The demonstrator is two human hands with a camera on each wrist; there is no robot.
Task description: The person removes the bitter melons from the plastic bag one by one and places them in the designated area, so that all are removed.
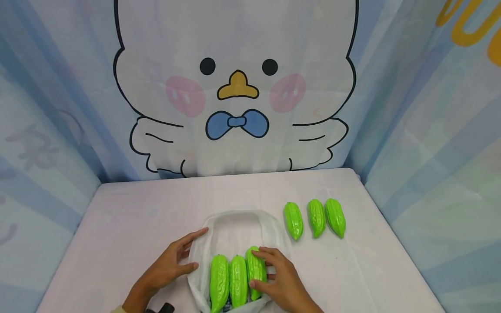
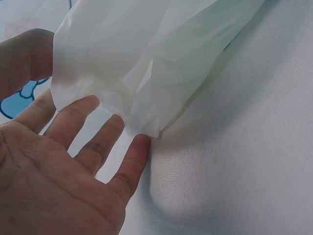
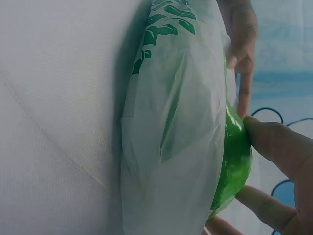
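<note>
A white plastic bag [image 1: 201,261] lies on the table with its mouth spread wide, and three glossy green bitter melons [image 1: 220,278] sit side by side in its mouth. My right hand [image 1: 283,278] holds the rightmost bitter melon [image 1: 256,269] between thumb and fingers. In the right wrist view, that bitter melon [image 3: 237,156] shows past the bag's side, which has green print. My left hand [image 1: 168,265] is at the bag's left edge, fingers spread. In the left wrist view, its fingertips [image 2: 142,142] touch the thin plastic [image 2: 122,58], with no curl around it.
Three more bitter melons [image 1: 316,218] lie on the white-covered table [image 1: 148,217], right of the bag. A black object [image 1: 166,308] shows at the bottom edge near my left forearm. Printed curtains [image 1: 242,152] with a cartoon bird enclose the table's back and sides.
</note>
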